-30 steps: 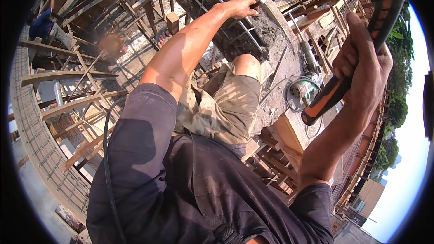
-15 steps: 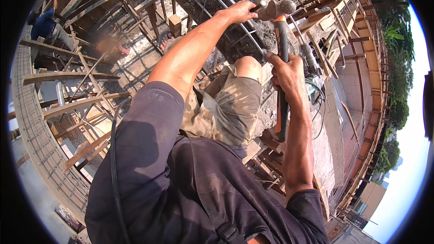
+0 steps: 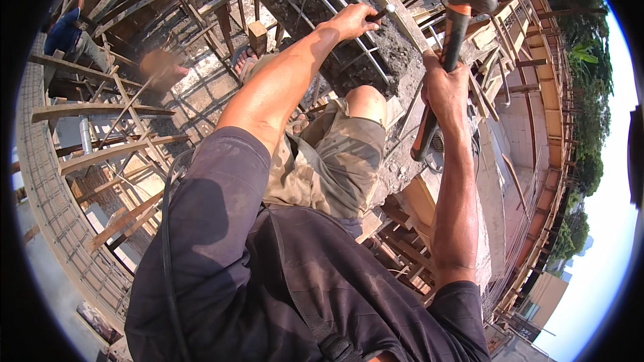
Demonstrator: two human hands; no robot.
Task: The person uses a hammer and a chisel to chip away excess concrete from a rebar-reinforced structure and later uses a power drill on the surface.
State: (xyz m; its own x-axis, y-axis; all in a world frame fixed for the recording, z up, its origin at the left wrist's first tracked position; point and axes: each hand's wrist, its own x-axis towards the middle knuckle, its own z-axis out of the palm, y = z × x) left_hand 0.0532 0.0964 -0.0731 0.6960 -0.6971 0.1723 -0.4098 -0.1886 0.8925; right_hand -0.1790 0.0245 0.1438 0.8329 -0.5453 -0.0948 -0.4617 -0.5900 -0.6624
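My left hand is closed around a dark chisel, whose shiny struck end sticks out beyond my fingers. The rest of the chisel is hidden behind the hand, over a trough of rough concrete with steel reinforcing bars. To the right, my right hand grips a hammer by its black and orange handle. Its heavy, dusty head is raised up and to the right of the chisel, apart from it.
My bent knee rests beside the concrete. Timber props and planks crowd the lower level at left, where another person is. A wooden block stands near my foot. Boards and formwork line the right side.
The hammer has swung up and right, away from the chisel's end, with my right hand rising along with it. My left hand stays nearly in place on the chisel.
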